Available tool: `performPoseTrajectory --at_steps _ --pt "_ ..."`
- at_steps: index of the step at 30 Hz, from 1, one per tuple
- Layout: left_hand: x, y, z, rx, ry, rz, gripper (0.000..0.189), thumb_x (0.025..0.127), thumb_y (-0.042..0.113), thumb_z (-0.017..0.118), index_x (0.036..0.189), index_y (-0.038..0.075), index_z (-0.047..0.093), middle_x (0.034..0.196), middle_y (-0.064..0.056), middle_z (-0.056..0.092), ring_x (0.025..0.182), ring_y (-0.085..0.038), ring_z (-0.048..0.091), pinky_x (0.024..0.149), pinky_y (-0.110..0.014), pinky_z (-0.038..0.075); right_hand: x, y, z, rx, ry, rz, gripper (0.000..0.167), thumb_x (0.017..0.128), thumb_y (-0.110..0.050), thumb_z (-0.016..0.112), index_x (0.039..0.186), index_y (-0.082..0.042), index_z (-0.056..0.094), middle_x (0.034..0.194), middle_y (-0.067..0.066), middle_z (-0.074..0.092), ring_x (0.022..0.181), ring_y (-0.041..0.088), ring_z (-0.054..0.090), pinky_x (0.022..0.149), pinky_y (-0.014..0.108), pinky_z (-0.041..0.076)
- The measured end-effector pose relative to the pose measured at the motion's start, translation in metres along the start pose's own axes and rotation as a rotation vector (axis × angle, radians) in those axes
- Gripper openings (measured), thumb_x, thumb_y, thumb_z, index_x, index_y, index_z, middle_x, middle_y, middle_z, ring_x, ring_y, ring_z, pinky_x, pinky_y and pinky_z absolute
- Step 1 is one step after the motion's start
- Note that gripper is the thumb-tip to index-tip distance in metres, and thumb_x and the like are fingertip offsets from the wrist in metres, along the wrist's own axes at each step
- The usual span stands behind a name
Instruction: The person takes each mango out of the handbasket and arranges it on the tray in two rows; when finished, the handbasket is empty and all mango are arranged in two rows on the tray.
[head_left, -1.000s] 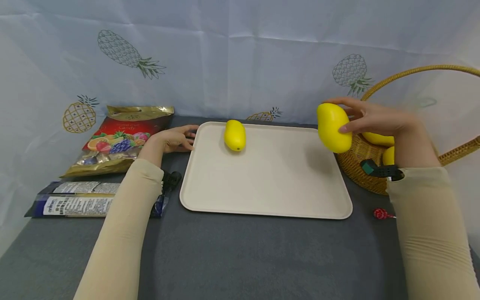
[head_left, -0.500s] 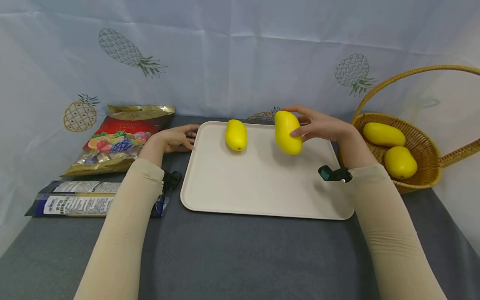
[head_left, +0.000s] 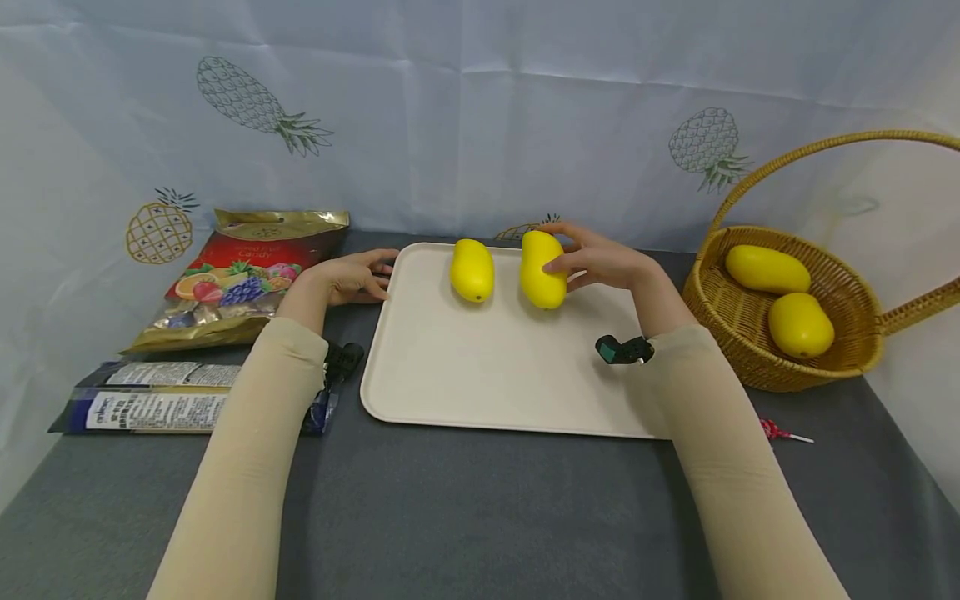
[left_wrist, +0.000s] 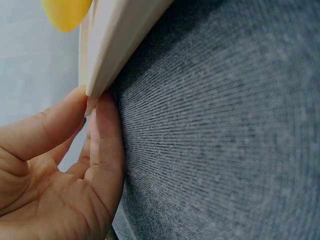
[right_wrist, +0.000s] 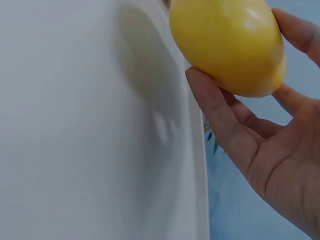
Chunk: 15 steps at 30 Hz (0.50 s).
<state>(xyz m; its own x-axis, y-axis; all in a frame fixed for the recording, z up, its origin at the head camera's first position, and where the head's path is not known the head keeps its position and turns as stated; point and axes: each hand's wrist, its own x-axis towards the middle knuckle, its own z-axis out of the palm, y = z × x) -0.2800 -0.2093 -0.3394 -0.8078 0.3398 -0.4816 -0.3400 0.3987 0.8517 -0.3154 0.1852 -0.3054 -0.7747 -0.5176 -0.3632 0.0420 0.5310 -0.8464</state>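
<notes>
My right hand [head_left: 600, 260] holds a yellow mango [head_left: 543, 271] between thumb and fingers over the back of a cream tray [head_left: 487, 367]. In the right wrist view the mango [right_wrist: 227, 45] sits in the fingertips, its shadow falling on the tray [right_wrist: 90, 160]. A second mango [head_left: 472, 271] lies on the tray, just left of the held one. My left hand [head_left: 345, 277] is at the tray's back left corner. Seen from the left wrist, that hand [left_wrist: 60, 160] pinches the tray rim [left_wrist: 112, 45], thumb on its edge and a finger beneath.
On the right stands a wicker basket [head_left: 738, 350] with a tall handle and two mangoes [head_left: 801, 325] inside. A red lollipop [head_left: 775, 430] lies below it. At left are a red candy bag [head_left: 240, 275] and a dark blue packet [head_left: 157, 410]. A pineapple-print cloth [head_left: 480, 150] hangs behind.
The right hand has carried its mango leftward from near the basket and lowered it beside the other mango. The left hand has stayed at the tray corner.
</notes>
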Motion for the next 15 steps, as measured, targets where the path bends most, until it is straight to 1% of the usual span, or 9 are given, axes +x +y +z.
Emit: performPoseTrajectory --at_steps 5,8,11,15 --pt "0.0 0.0 0.001 -0.005 -0.002 0.0 0.09 0.092 -0.011 0.055 0.161 0.019 0.007 0.158 -0.02 0.018 0.14 -0.032 0.033 0.121 -0.049 0.032 0.011 0.005 0.003 0.034 0.022 0.044 0.077 0.094 -0.026 0.064 0.157 -0.034 0.02 0.159 0.006 0.026 0.124 0.034 0.053 0.104 0.045 0.051" --pt "-0.001 0.001 0.001 -0.008 -0.002 0.001 0.09 0.092 -0.012 0.055 0.161 0.019 0.007 0.158 -0.02 0.018 0.141 -0.033 0.033 0.121 -0.05 0.032 0.017 0.006 0.006 0.046 0.03 0.073 0.077 0.094 -0.029 0.064 0.157 -0.034 0.02 0.16 0.006 0.025 0.124 0.034 0.053 0.108 0.047 0.048" --pt "-0.001 0.001 0.001 -0.011 -0.005 0.002 0.09 0.092 -0.012 0.054 0.161 0.019 0.007 0.158 -0.02 0.018 0.142 -0.033 0.032 0.121 -0.05 0.031 0.021 0.007 0.008 0.052 0.028 0.089 0.077 0.094 -0.03 0.064 0.157 -0.034 0.02 0.159 0.006 0.026 0.121 0.033 0.053 0.106 0.046 0.049" --pt "-0.001 0.001 0.001 -0.006 -0.011 0.003 0.09 0.092 -0.012 0.054 0.161 0.018 0.005 0.158 -0.02 0.017 0.142 -0.033 0.032 0.121 -0.05 0.031 0.024 0.007 0.011 0.06 0.029 0.096 0.075 0.095 -0.031 0.063 0.156 -0.033 0.02 0.154 0.007 0.032 0.116 0.031 0.054 0.1 0.042 0.053"
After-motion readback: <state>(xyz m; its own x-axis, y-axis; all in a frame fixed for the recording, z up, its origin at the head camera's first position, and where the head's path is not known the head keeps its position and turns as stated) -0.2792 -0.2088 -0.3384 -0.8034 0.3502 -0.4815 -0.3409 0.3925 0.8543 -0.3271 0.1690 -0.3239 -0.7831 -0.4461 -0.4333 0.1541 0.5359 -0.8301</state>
